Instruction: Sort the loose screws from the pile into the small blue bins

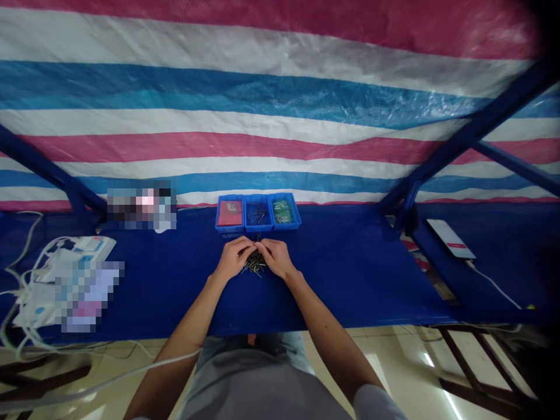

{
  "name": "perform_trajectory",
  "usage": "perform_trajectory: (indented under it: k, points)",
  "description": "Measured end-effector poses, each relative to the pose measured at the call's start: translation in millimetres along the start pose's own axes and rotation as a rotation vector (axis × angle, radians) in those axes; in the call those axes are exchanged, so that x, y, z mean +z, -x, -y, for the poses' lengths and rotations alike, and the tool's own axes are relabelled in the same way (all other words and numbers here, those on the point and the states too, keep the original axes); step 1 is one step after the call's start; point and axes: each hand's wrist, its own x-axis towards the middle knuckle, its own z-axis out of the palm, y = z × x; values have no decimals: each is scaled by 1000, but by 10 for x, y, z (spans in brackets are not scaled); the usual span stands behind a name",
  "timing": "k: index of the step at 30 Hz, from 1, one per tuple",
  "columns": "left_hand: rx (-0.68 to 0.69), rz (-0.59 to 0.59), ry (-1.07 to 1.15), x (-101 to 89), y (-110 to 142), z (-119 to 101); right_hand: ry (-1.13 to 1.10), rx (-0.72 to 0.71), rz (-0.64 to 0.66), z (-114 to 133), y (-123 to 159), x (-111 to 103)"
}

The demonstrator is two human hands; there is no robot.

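Note:
A heap of thin metal screws or nails point(254, 263) lies on the blue table, too small to tell which kind. Above the heap, my left hand point(234, 256) and my right hand point(275, 256) meet at the fingertips. Both hands have thumb and fingers pinched together; whatever lies between them is too small to make out. Just beyond stand three blue bins side by side. The left bin point(217, 219) contains something red and flat, the middle bin point(259, 228) a few dark thin pieces, and the right bin point(297, 217) green-and-clear plastic packets.
At the left, a power strip point(102, 248) lies among tangled white cables point(28, 326). A white phone-like device point(450, 238) with a cable rests at the right. Blue metal frame bars point(437, 151) slant up before a striped plastic sheet point(262, 105).

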Motion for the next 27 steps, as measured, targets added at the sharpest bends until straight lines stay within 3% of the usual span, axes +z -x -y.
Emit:
perform_trajectory:
  k: [27]
  points:
    - [-41,-21,-1,-40,-18,-17,-211,-14,-81,-84,-6,47]
